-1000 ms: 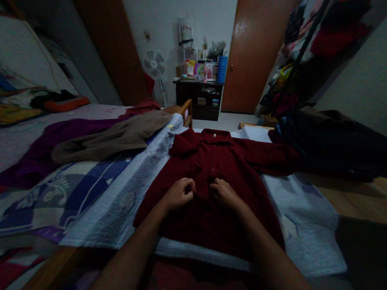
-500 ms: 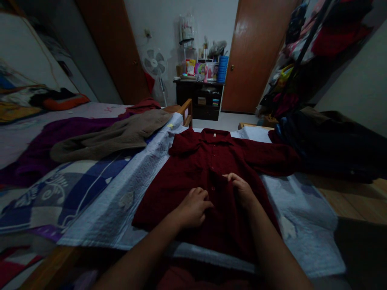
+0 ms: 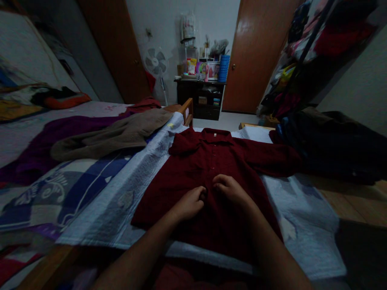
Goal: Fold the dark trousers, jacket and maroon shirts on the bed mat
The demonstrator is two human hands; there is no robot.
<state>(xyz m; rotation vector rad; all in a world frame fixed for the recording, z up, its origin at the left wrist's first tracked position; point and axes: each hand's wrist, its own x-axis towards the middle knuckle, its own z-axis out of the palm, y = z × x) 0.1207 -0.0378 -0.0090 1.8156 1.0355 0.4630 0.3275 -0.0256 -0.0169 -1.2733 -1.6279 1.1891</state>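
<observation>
While left hand [image 3: 190, 201] and right hand [image 3: 231, 189] hovered at maroon shirt [image 3: 198, 169], fingers [image 3: 221, 179] curled, grip impossible to tell; forearms [image 3: 140, 249] partly hid hem [image 3: 208, 245].

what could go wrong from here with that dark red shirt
The buttons look small and nearly match the dark red shirt in this dim light, so one could be overlooked. The left hand and right hand are both at the shirt's front, so an uneven tug might leave it crooked. The light blue cloth lies loose-looking and wrinkled underneath, so it could shift along with the shirt.
</observation>
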